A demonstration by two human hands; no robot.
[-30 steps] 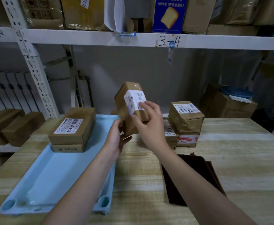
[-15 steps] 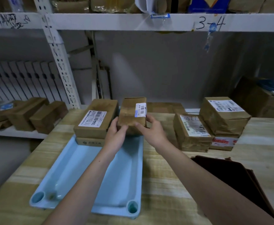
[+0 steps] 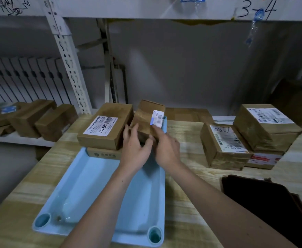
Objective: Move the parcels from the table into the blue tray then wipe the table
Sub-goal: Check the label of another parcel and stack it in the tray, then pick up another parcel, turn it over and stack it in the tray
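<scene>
Both of my hands hold a brown taped parcel (image 3: 147, 116) over the far right corner of the blue tray (image 3: 96, 187). My left hand (image 3: 135, 149) grips its near left side and my right hand (image 3: 166, 149) grips its near right side. Two labelled boxes (image 3: 104, 127) are stacked in the tray's far left part, right beside the held parcel. More parcels stay on the wooden table (image 3: 191, 176): one with a white label (image 3: 223, 145) and a stack behind it (image 3: 266, 127). A dark brown cloth (image 3: 264, 201) lies at the table's right.
A white metal shelf post (image 3: 66, 56) rises behind the tray. Brown boxes (image 3: 30, 119) sit on a low shelf to the left. A flat carton (image 3: 187, 114) lies at the table's back edge. An upper shelf (image 3: 146, 8) runs overhead.
My hands have carried the parcel from mid-air over the table leftward and down to the tray's far right corner, turning it flatter. The view has shifted left and down.
</scene>
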